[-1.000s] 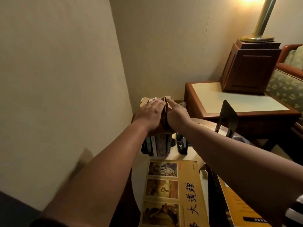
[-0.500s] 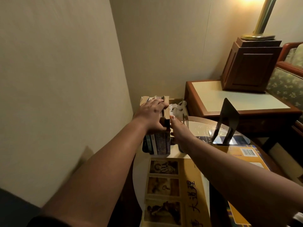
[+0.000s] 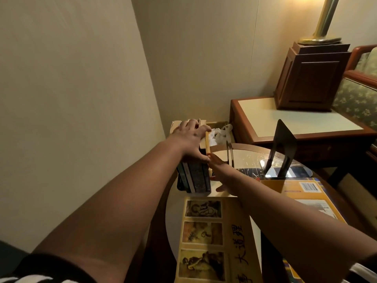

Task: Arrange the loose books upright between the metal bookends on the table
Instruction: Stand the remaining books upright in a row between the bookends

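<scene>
Spines face the camera on the upright books (image 3: 195, 177), a short row of dark and pale volumes packed tight at the far left edge of the round glass worktop (image 3: 248, 155), close to the wall. The left hand (image 3: 189, 139) lies over their tops, fingers (image 3: 191, 124) curled over the far edge and thumb pressed down the near right corner, clamping the row. The right hand (image 3: 221, 170) is low against the row's right side; its thumb points up and one finger shows beneath the wrist, but whether it grips anything I cannot tell. Just right of it a thin metal bookend (image 3: 230, 154) stands edge-on, and a black bookend (image 3: 284, 144) stands well apart further right. A yellow book (image 3: 204, 242) with three pictures and Chinese characters lies flat nearer the camera, with an orange book (image 3: 302, 193) bearing a barcode beside it.
</scene>
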Demonstrator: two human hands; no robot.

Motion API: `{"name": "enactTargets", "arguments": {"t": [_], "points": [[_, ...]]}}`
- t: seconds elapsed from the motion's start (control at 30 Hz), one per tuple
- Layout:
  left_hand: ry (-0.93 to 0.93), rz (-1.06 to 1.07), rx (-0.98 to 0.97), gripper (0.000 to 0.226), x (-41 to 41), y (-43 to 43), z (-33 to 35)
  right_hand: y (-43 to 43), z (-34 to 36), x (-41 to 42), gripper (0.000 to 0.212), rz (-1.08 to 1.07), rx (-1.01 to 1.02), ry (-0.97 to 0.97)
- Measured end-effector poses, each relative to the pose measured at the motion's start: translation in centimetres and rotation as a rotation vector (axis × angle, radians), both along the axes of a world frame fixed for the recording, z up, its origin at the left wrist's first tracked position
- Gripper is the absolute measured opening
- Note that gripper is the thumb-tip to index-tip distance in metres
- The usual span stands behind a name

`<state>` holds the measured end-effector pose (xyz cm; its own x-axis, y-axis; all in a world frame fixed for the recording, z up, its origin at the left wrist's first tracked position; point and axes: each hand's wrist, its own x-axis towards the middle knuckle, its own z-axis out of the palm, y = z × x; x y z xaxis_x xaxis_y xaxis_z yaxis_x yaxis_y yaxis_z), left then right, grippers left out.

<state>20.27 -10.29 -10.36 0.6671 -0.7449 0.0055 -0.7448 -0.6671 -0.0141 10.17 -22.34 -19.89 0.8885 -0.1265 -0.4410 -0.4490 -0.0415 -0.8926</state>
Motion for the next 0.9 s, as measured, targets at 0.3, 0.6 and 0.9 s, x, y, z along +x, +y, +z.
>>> {"name": "enactTargets", "arguments": {"t": [0.3, 0.6, 0.9], "points": [[-0.042, -0.03, -0.043, 0.093, 0.4, 1.3, -1.1, -0.1, 0.5, -0.9, 0.049, 0.072, -0.152, -0.083], [-0.015, -0.007, -0.066, 0.092, 0.3, 1.2, -1.2, -3.6, 2.6, -9.3, 0.025, 0.0, -0.248, -0.417], [-0.011, 0.005, -0.069, 0.093, 0.4, 1.0, -1.5, -9.2, -0.1, -16.2, 0.073, 0.047, -1.111, -0.065]]}}
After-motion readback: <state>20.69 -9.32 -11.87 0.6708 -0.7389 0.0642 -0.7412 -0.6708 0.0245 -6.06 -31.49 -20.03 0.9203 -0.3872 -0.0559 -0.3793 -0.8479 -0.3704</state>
